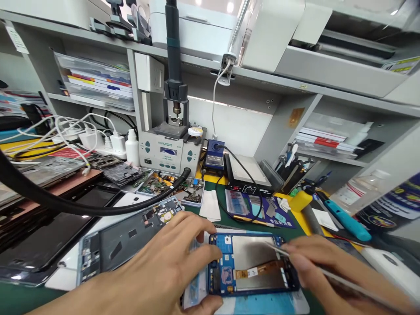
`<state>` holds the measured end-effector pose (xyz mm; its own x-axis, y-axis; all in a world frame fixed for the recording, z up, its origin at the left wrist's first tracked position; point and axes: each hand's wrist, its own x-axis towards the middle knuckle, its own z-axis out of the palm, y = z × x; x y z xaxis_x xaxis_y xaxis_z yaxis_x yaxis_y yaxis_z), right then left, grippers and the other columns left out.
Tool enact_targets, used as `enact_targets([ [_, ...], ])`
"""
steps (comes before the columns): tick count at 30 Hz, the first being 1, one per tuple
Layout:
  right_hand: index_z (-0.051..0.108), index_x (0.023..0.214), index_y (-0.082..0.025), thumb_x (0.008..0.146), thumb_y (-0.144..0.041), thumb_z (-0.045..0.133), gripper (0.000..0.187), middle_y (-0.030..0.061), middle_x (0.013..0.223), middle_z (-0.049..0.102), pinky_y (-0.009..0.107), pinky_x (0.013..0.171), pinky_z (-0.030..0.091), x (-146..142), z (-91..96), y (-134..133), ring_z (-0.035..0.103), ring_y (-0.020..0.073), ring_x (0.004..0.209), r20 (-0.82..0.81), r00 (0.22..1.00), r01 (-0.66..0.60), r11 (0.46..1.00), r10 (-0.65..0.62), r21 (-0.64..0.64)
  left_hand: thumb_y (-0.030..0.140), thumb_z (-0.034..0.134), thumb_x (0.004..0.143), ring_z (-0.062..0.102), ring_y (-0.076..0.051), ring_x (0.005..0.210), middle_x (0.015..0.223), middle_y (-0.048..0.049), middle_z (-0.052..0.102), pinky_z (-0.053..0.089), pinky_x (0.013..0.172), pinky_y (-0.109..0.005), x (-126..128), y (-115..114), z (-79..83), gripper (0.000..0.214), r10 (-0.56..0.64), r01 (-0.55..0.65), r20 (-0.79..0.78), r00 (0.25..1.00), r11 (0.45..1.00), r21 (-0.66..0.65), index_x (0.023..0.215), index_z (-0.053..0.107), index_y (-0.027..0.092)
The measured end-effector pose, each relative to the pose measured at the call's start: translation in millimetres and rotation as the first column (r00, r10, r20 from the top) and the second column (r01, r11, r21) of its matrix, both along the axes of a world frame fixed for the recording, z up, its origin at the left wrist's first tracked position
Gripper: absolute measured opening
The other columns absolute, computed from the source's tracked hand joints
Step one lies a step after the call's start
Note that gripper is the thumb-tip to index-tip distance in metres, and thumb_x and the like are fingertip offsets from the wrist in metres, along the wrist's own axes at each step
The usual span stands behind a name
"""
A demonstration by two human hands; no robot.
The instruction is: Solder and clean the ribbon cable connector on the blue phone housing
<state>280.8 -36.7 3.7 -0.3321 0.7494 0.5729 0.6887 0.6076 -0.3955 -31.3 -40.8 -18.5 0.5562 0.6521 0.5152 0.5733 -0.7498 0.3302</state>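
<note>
An opened phone (256,280) lies flat in front of me, its blue frame, circuit board and bright metal plate showing. Across the plate runs a brown flex cable (262,269). My left hand (173,258) grips the phone's left end, fingers at the upper corner and thumb over the board edge. In my right hand (315,262) is a slim pair of metal tweezers (341,279), pinched between thumb and fingers. Their tip is over the upper right of the metal plate; whether it touches cannot be made out. Under the phone is a light-blue and white pad (272,304).
A grey phone shell (131,236) lies left, partly behind my left arm. A thick black hose (108,211) arches across the left side. Behind stand a hot-air station (164,153), a tray of circuit boards (193,192) and a blue soldering unit (215,159). A teal-handled tool (348,218) lies right.
</note>
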Motion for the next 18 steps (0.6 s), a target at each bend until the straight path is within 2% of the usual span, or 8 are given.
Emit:
enact_targets([
  [1,0.077,0.086,-0.029,0.094,-0.035,0.070,0.013,-0.0004,0.078,0.079,0.017,0.059,0.060,3,5.3,4,0.076,0.0153,0.067,-0.066,0.997,0.024,0.985,-0.035,-0.168,0.029,0.074,0.085,0.057,-0.028,0.115,0.127,-0.0078,0.058,0.053,0.098,-0.043,1,0,-0.7,0.035,0.012,-0.012,0.007,1.000,1.000,-0.007,0.119,0.064,0.026],
  [3,0.076,0.085,-0.023,0.093,-0.045,0.072,0.024,-0.0001,0.059,0.070,0.018,0.044,0.049,9,13.8,13,0.064,0.0130,0.051,-0.219,0.969,-0.019,0.847,-0.116,-0.531,0.025,0.073,0.085,0.057,-0.027,0.115,0.128,-0.0061,0.058,0.052,0.098,-0.041,2,-1,-3.7,0.037,0.027,-0.027,0.018,0.999,1.000,0.002,0.120,0.063,0.027],
  [4,0.075,0.086,-0.021,0.092,-0.050,0.072,0.029,-0.0006,0.055,0.066,0.018,0.040,0.044,12,16.7,17,0.060,0.0124,0.048,-0.262,0.954,-0.047,0.792,-0.144,-0.608,0.026,0.072,0.085,0.057,-0.027,0.114,0.128,-0.0056,0.058,0.052,0.097,-0.041,3,-1,-6.0,0.036,0.028,-0.029,0.027,0.999,0.999,0.016,0.120,0.063,0.028],
  [5,0.073,0.086,-0.020,0.091,-0.053,0.072,0.034,-0.0012,0.053,0.063,0.018,0.039,0.040,15,18.7,22,0.057,0.0118,0.046,-0.296,0.941,-0.076,0.750,-0.165,-0.658,0.026,0.071,0.085,0.058,-0.027,0.113,0.128,-0.0057,0.058,0.051,0.097,-0.041,3,-1,-8.7,0.035,0.037,-0.038,0.037,0.999,0.999,0.032,0.119,0.063,0.028],
  [9,0.069,0.081,-0.018,0.087,-0.056,0.076,0.039,-0.0021,0.050,0.061,0.017,0.038,0.037,25,21.2,35,0.052,0.0097,0.044,-0.318,0.932,-0.101,0.717,-0.175,-0.690,0.028,0.070,0.085,0.057,-0.029,0.112,0.127,-0.0068,0.057,0.049,0.093,-0.041,3,3,-18.8,0.036,0.034,-0.037,0.033,0.999,0.994,0.102,0.120,0.062,0.030],
  [14,0.080,0.086,-0.021,0.085,-0.041,0.083,0.020,0.0035,0.074,0.074,0.019,0.046,0.047,30,31.5,25,0.064,0.0114,0.055,-0.254,0.964,-0.111,0.757,-0.075,-0.644,0.025,0.064,0.085,0.055,-0.029,0.114,0.128,-0.0077,0.055,0.047,0.094,-0.042,7,2,-22.1,0.033,0.085,-0.088,0.034,0.996,0.989,0.116,0.118,0.060,0.029],
  [16,0.083,0.087,-0.027,0.085,-0.032,0.083,0.005,0.0032,0.092,0.078,0.020,0.059,0.056,27,38.0,13,0.071,0.0125,0.067,-0.205,0.979,-0.133,0.817,0.018,-0.561,0.024,0.061,0.086,0.055,-0.029,0.113,0.126,-0.0076,0.056,0.047,0.092,-0.042,9,1,-21.3,0.030,0.084,-0.090,0.054,0.995,0.989,0.117,0.115,0.059,0.029],
  [18,0.083,0.092,-0.030,0.088,-0.021,0.079,0.010,0.0013,0.096,0.079,0.018,0.072,0.060,22,41.8,2,0.076,0.0141,0.080,-0.038,0.985,-0.172,0.906,0.171,-0.386,0.025,0.061,0.085,0.055,-0.028,0.109,0.124,-0.0070,0.056,0.047,0.091,-0.042,10,0,-20.7,0.029,0.084,-0.091,0.072,0.994,0.991,0.103,0.114,0.058,0.029],
])
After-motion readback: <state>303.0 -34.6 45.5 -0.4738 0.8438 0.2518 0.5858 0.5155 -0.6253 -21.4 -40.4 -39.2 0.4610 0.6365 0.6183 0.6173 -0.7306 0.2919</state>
